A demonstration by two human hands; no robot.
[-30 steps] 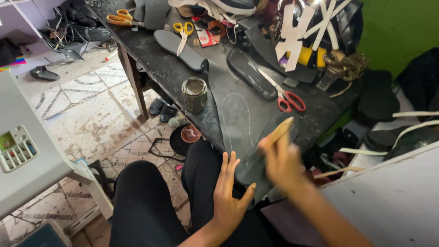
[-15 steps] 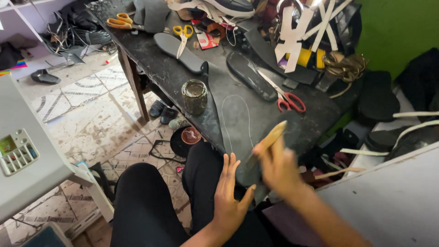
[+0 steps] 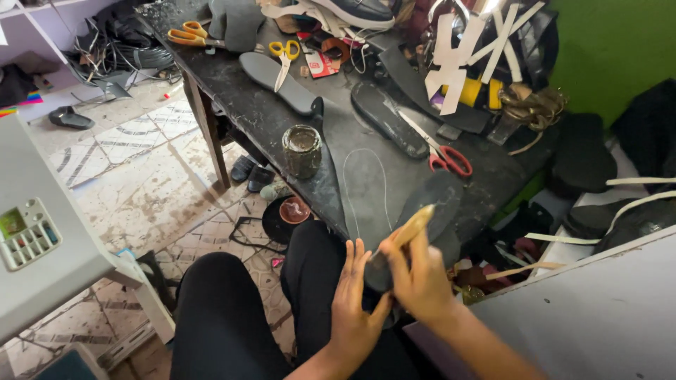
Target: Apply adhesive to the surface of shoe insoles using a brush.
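While the left hand (image 3: 359,309) props a dark sole (image 3: 422,218) from beneath, fingers flat and spread against its near end, the right hand (image 3: 419,278) is closed around a pale wooden-handled brush (image 3: 405,232), its handle slanting up and away toward the surface (image 3: 282,119). The sole sits over the lap, its far end resting near the edge of the surface, just below the red scissors (image 3: 447,158). The brush's working end is hidden behind the sole and hand, so I cannot tell what it touches. To do this stroke well, it seems wise to keep the sole braced firmly by the open left palm, so it does not flex, and to draw the brush in even passes along the length (short dabs would likely leave patches). The right wrist is bent slightly inward, knuckles up, forearm coming in from the lower right; the left forearm rises from the bottom centre, thumb out to the side, grasping nothing tightly but pressing against the sole. A glass jar (image 3: 301,149) stands near the surface's front edge, well within reach, with a chalk outline (image 3: 366,190) of a sole drawn just beside it. Farther back lie a grey insole (image 3: 278,81), yellow scissors (image 3: 285,60) and orange scissors (image 3: 190,35).
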